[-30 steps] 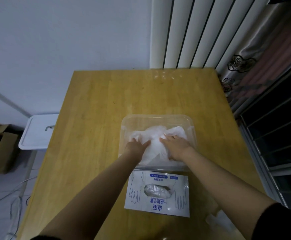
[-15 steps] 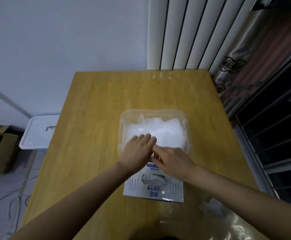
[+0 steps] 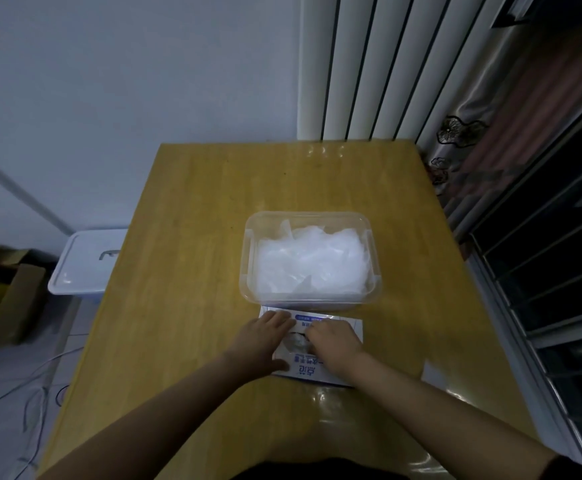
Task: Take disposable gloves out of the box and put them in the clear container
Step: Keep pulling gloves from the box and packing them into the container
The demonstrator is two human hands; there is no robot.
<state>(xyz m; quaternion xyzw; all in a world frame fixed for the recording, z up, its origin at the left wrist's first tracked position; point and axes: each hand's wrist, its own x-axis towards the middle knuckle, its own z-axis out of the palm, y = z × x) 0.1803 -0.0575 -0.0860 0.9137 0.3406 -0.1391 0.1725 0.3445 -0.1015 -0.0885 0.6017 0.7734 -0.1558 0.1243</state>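
Both hands are down on the glove box [image 3: 319, 373], which lies flat at the near side of the wooden table [image 3: 178, 271], its far edge right up against the clear container [image 3: 248, 244]. The left hand [image 3: 263, 341] lies flat on the left part of the box top, fingers straight and pointing away, thumb spread toward the near edge; it presses there and grips nothing. The right hand [image 3: 333, 344] sits over the right part, its fingers bent down at the opening in the middle of the top, where a crumpled glove [image 3: 296, 341] shows between the two hands. The fingertips reach that glove, but from where I stand I cannot tell whether they have pinched it or only touch it.

Just beyond the box the clear container stands upright and open-topped, filled nearly to the rim with a loose heap of translucent white gloves [image 3: 312, 265].

Something pale and glossy [image 3: 435, 386], too blurred to name, lies on the table just right of the box, beside the right forearm. Left of the table, lower down, sits a white lidded bin [image 3: 88, 261]; past it are a brown cardboard box [image 3: 5, 299] and thin cables [image 3: 40, 393] on the floor. Behind the table's far edge rise white vertical slats [image 3: 369, 64], and to the right hang a patterned curtain [image 3: 462, 140] and a dark-framed window [image 3: 559, 271].
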